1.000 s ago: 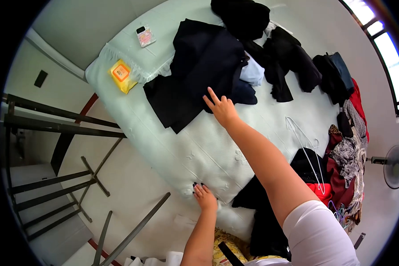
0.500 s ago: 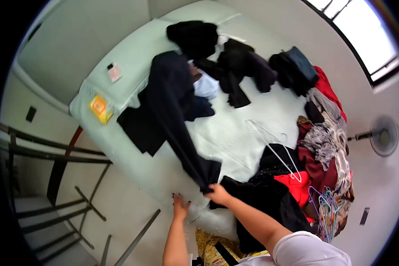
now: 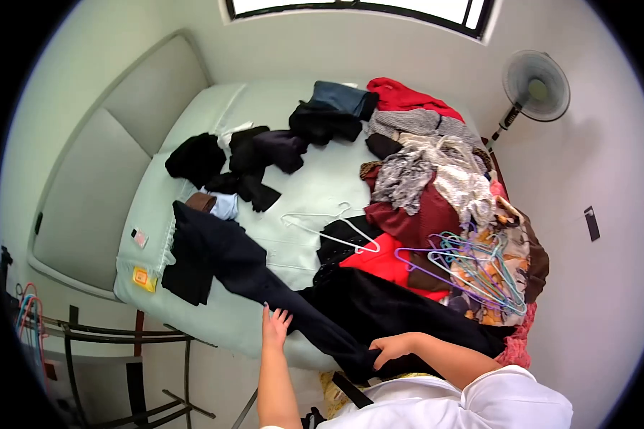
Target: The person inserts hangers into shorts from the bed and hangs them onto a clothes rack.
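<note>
A long dark blue garment (image 3: pixel 254 272) lies slantwise from the left-centre of the frame to the bottom centre, across the pale green bed (image 3: pixel 322 175). The right hand (image 3: pixel 395 348) is closed on its lower end, probably to draw the cloth out lengthwise, while its upper end rests on a black cloth (image 3: pixel 187 275). The left hand (image 3: pixel 275 329), fingers spread and holding nothing, is at the garment's near edge; whether it presses the cloth cannot be told. To the right lies a large black garment (image 3: pixel 415 307), partly beneath the blue one. Farther out, a white hanger (image 3: pixel 320 234) lies near the centre, and loose hangers (image 3: pixel 472 268) lie bunched at right over heaped clothes (image 3: pixel 436 182), perhaps to keep them together.
</note>
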Action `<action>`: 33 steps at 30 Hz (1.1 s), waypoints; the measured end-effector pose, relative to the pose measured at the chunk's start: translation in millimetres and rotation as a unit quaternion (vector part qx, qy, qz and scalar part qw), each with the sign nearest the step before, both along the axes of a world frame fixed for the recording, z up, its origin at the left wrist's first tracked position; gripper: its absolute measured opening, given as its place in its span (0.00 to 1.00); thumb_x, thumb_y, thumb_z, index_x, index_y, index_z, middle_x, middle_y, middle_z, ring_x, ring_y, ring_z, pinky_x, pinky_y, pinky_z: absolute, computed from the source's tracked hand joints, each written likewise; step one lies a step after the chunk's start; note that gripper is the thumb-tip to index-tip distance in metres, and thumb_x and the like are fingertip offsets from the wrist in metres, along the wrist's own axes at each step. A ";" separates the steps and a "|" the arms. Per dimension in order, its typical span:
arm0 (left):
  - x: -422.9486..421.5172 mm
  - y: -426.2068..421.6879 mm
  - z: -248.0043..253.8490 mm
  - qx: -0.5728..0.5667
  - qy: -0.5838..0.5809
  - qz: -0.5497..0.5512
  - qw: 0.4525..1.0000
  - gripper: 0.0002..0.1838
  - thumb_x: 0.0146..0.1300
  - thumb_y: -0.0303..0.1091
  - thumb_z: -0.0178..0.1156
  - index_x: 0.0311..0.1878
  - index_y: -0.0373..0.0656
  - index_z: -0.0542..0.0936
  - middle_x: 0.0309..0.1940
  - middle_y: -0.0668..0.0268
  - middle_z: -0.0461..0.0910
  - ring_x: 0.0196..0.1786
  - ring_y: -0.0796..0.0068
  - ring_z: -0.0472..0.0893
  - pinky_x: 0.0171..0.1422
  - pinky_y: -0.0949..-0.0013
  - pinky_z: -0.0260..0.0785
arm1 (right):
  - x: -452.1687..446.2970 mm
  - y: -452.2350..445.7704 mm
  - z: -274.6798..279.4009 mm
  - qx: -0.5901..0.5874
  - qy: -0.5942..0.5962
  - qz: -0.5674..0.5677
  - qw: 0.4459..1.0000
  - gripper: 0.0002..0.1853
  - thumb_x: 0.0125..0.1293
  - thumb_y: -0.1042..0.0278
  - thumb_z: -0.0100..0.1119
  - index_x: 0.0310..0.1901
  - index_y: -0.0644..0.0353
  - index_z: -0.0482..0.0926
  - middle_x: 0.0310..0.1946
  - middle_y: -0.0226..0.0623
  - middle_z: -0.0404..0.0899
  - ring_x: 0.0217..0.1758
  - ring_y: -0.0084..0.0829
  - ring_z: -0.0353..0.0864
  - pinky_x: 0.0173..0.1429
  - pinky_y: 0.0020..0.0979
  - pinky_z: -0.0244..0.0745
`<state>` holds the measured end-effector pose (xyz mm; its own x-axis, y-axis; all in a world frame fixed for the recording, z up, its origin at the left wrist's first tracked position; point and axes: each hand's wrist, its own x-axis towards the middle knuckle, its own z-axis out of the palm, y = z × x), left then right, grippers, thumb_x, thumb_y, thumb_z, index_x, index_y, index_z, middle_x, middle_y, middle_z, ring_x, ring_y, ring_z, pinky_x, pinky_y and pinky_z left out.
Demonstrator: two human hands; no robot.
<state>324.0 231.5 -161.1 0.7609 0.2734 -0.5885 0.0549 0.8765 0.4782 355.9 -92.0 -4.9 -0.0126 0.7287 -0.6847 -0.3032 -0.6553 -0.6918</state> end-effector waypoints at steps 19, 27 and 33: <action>-36.8 -324.2 254.7 0.415 -0.190 -0.316 0.832 0.28 0.38 0.16 0.45 0.50 0.34 0.72 0.42 0.66 0.75 0.42 0.79 0.75 0.46 0.80 0.66 | -1.8 -270.5 49.6 0.083 -0.209 -0.392 0.892 0.20 0.66 0.57 0.42 0.56 0.58 0.64 0.50 0.39 0.70 0.54 0.28 0.68 0.56 0.27 0.63; -87.7 -367.7 230.9 0.590 -0.169 -0.508 0.604 0.24 0.44 0.27 0.50 0.50 0.37 0.73 0.43 0.51 0.76 0.47 0.57 0.76 0.54 0.66 0.65 | -8.0 -149.1 15.5 0.050 -0.018 -0.294 0.954 0.16 0.55 0.67 0.58 0.44 0.66 0.73 0.37 0.38 0.77 0.38 0.30 0.78 0.42 0.29 0.73; -103.9 -306.7 210.6 0.422 -0.186 -0.356 0.813 0.17 0.54 0.24 0.51 0.49 0.40 0.74 0.38 0.63 0.78 0.42 0.74 0.76 0.49 0.72 0.67 | 2.0 -123.6 1.3 0.071 0.012 -0.332 0.940 0.14 0.54 0.78 0.52 0.44 0.66 0.72 0.37 0.41 0.77 0.36 0.33 0.79 0.42 0.31 0.75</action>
<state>220.1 -75.2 49.5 0.9853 -0.1276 -0.1135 0.1192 0.0378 0.9922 357.9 -215.6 -3.6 0.4642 0.6652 -0.5848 -0.6293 -0.2169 -0.7463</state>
